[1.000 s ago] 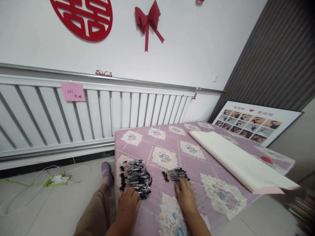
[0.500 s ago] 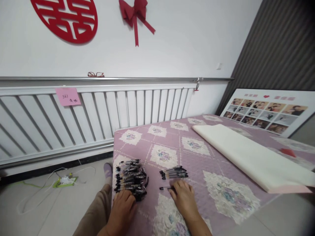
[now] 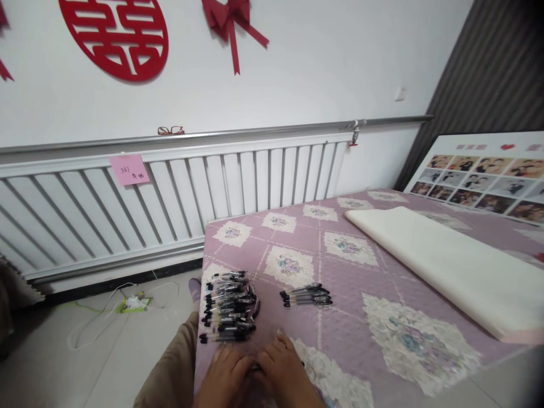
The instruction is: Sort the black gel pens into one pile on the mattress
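Head view showed the left hand and right hand together, any grip impossible to tell, near the pen pile; a smaller pen row lay rightward.

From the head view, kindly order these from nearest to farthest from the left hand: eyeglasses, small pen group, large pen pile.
1. Large pen pile, just beyond the left hand.
2. Small pen group, to the pile's right.
3. Eyeglasses, back on the pipe.
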Tool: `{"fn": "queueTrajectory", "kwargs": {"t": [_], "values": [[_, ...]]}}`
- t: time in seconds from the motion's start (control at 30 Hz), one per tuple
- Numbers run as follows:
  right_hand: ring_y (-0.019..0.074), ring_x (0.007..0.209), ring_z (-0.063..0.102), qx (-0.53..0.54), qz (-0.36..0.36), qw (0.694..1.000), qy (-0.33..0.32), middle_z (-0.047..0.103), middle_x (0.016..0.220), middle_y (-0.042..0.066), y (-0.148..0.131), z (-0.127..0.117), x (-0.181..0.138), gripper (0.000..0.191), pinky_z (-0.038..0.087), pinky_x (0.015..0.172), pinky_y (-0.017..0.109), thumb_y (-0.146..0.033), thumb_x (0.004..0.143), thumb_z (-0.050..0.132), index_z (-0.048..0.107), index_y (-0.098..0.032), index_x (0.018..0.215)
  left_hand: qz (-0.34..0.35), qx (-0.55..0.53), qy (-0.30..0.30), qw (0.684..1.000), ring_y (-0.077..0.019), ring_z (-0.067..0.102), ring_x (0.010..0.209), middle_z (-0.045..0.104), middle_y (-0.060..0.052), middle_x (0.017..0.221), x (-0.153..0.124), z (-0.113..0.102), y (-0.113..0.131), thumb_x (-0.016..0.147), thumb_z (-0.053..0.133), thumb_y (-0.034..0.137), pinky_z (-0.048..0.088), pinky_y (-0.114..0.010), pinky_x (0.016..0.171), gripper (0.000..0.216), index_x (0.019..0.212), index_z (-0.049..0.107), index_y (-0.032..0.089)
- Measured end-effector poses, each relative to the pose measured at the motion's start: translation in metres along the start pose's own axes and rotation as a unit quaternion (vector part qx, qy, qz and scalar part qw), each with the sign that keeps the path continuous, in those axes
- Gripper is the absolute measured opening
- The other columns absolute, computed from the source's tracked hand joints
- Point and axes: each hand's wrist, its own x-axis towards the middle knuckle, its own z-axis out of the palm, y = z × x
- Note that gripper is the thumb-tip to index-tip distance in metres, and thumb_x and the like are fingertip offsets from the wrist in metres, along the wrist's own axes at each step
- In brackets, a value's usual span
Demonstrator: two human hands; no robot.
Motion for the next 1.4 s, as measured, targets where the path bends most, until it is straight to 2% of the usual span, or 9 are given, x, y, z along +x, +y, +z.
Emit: {"fn": "queueTrajectory", "kwargs": {"t": [0.07,0.2,0.37,0.57,0.87,1.03,1.17,1.3,1.4], "values": [[0.0206,0.091,0.060,0.019,-0.001,1.000,-0.016,0.070,0.088,0.002,-0.002,-0.002,0.000,0.011,0.032,0.100,0.040,-0.030,0.079,0.071,0.066,-0.025,0.086,-0.037,-0.025,-0.033,0.998,-0.0194,0.061,0.085,0.066,-0.001,0.091,0.002,-0.002,0.003,0.085,0.052,0.012,0.051,-0.033,0.080,0.026,0.104,0.061,0.027],[0.0222,0.098,0.059,0.065,0.051,0.996,-0.019,0.068,0.099,0.002,0.013,-0.030,-0.005,0.018,0.033,0.097,0.039,-0.027,0.082,0.066,0.064,-0.027,0.101,-0.086,-0.079,-0.046,0.992,-0.0204,0.060,0.088,0.066,-0.004,0.094,0.009,-0.013,0.002,0.090,0.043,0.014,0.050,-0.033,0.079,0.023,0.099,0.062,0.023],[0.0185,0.087,0.060,0.163,0.109,0.981,-0.014,0.068,0.089,0.001,0.030,-0.059,-0.012,0.014,0.040,0.078,0.029,-0.028,0.090,0.051,0.064,-0.024,0.086,-0.114,-0.095,-0.025,0.989,-0.0204,0.058,0.087,0.065,-0.005,0.093,0.011,-0.021,0.003,0.094,0.040,0.020,0.048,-0.033,0.079,0.023,0.101,0.062,0.023],[0.0172,0.081,0.061,0.204,0.112,0.972,-0.024,0.069,0.085,0.000,0.012,-0.047,-0.008,0.013,0.039,0.071,0.026,-0.029,0.087,0.055,0.066,-0.023,0.083,-0.101,-0.033,-0.042,0.993,-0.0218,0.058,0.088,0.064,-0.003,0.093,0.011,-0.017,0.013,0.087,0.054,0.018,0.045,-0.035,0.080,0.016,0.097,0.064,0.025],[0.0218,0.092,0.062,0.175,0.071,0.980,-0.063,0.072,0.095,0.002,-0.005,-0.038,-0.003,0.014,0.040,0.083,0.031,-0.027,0.087,0.055,0.068,-0.024,0.092,-0.078,-0.063,-0.054,0.993,-0.0198,0.060,0.091,0.066,-0.002,0.099,0.009,-0.015,0.011,0.087,0.052,0.015,0.048,-0.032,0.082,0.027,0.108,0.062,0.027],[0.0194,0.092,0.061,0.229,0.079,0.970,-0.004,0.070,0.096,0.001,0.022,-0.054,-0.009,0.015,0.042,0.082,0.029,-0.028,0.089,0.052,0.066,-0.025,0.093,-0.092,-0.080,-0.049,0.991,-0.0192,0.060,0.088,0.067,-0.003,0.095,0.012,-0.021,0.012,0.091,0.047,0.021,0.048,-0.032,0.084,0.025,0.109,0.063,0.027],[0.0210,0.090,0.060,0.189,0.117,0.975,0.027,0.068,0.093,0.003,0.040,-0.054,-0.013,0.015,0.042,0.082,0.032,-0.027,0.088,0.052,0.066,-0.024,0.093,-0.097,-0.101,-0.051,0.989,-0.0192,0.060,0.087,0.067,-0.003,0.094,0.013,-0.024,0.013,0.093,0.045,0.023,0.048,-0.032,0.084,0.026,0.110,0.064,0.027],[0.0248,0.099,0.057,0.124,0.133,0.981,0.063,0.066,0.103,0.007,0.036,-0.046,-0.009,0.019,0.040,0.088,0.038,-0.025,0.085,0.057,0.064,-0.023,0.103,-0.099,-0.106,-0.043,0.989,-0.0197,0.060,0.088,0.067,-0.004,0.093,0.013,-0.024,0.013,0.093,0.044,0.023,0.047,-0.032,0.084,0.027,0.110,0.064,0.026],[0.0234,0.100,0.055,0.114,0.097,0.986,0.079,0.064,0.103,0.006,0.022,-0.046,-0.005,0.014,0.039,0.090,0.040,-0.027,0.087,0.057,0.063,-0.025,0.100,-0.094,-0.109,-0.040,0.989,-0.0198,0.060,0.087,0.066,-0.004,0.091,0.014,-0.025,0.013,0.093,0.044,0.025,0.048,-0.032,0.081,0.025,0.108,0.064,0.025]]}}
